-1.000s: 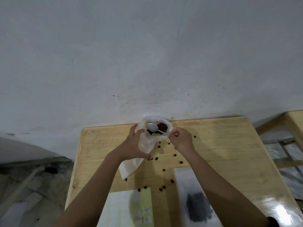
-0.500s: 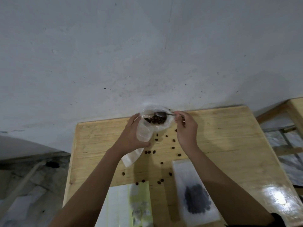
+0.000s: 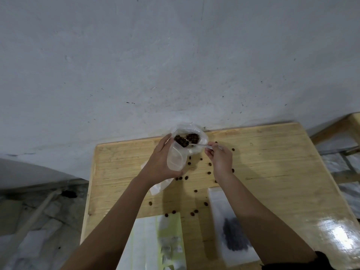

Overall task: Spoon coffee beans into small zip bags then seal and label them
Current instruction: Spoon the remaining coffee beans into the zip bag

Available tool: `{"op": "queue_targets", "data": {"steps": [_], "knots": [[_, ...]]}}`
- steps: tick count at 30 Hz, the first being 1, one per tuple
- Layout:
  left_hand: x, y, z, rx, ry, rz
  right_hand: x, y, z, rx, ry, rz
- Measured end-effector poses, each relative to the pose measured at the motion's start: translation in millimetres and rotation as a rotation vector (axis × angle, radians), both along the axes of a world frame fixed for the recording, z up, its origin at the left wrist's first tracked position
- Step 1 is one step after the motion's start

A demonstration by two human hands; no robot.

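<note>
Pale wooden bench point(image 3: 272, 162) with visible grain and glossy glare near right, thin crinkled clear plastic bag point(image 3: 201, 134) at far edge, matt dark beans point(image 3: 192, 138), shiny spoon point(image 3: 200, 145), smooth translucent plastic zip bag point(image 3: 175, 158), paper label sheet point(image 3: 148, 240), rough matt wall point(image 3: 175, 55)

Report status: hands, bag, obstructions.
Left hand grips open zip bag. Right hand pinches spoon loaded with coffee beans. Spilled beans scattered on table.

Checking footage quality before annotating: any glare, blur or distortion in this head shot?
Head view: strong glare on the table at its near right corner; the wide-angle lens bows the table edges; the filled zip bag and label sheet near the bottom look soft.
</note>
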State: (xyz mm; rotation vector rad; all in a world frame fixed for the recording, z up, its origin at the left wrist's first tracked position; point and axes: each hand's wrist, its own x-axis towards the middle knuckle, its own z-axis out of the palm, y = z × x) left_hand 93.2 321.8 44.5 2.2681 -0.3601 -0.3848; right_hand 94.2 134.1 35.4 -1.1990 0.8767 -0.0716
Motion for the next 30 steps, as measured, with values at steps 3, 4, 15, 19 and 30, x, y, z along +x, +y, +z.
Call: {"op": "queue_targets", "data": {"steps": [3, 4, 15, 19, 30], "knots": [[2, 0, -1, 0.059, -0.001, -0.004, 1, -7, 7, -0.009, -0.019, -0.017], [2, 0, -2, 0.075, -0.008, -0.005, 1, -11, 10, -0.024, -0.03, -0.021], [5, -6, -8, 0.168, -0.046, 0.027, -3, -37, 50, -0.267, -0.248, 0.109], [6, -6, -9, 0.181, -0.043, 0.009, -8, -21, 59, -0.424, -0.35, 0.423], [3, -5, 2, 0.09, 0.05, 0.073, -11, -20, 29, -0.709, -0.395, 0.344]]}}
